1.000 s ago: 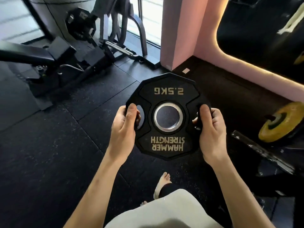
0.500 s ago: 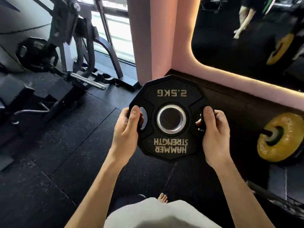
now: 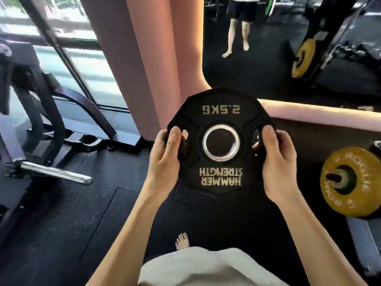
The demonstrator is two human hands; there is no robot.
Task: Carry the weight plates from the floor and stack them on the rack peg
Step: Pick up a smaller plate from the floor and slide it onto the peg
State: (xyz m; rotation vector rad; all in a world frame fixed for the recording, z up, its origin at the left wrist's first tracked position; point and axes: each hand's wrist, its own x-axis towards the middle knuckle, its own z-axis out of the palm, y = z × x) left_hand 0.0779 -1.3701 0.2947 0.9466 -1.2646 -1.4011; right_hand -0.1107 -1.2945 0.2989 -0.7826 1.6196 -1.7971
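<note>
left hand [image 3: 165, 162] and right hand [image 3: 276, 164] clamp the side grip holes of the black 2.5KG plate [image 3: 220, 112], thumbs on its face; plate held flat in front of the torso, off the black rubber floor [image 3: 61, 223] | yellow plate [image 3: 348, 180] sits on a peg at right; pink pillar [image 3: 140, 58] and mirror [image 3: 268, 69] ahead

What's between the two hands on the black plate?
Head view: the plate's steel-ringed centre hole lies between the left hand and right hand, each gripping a side cutout.
</note>
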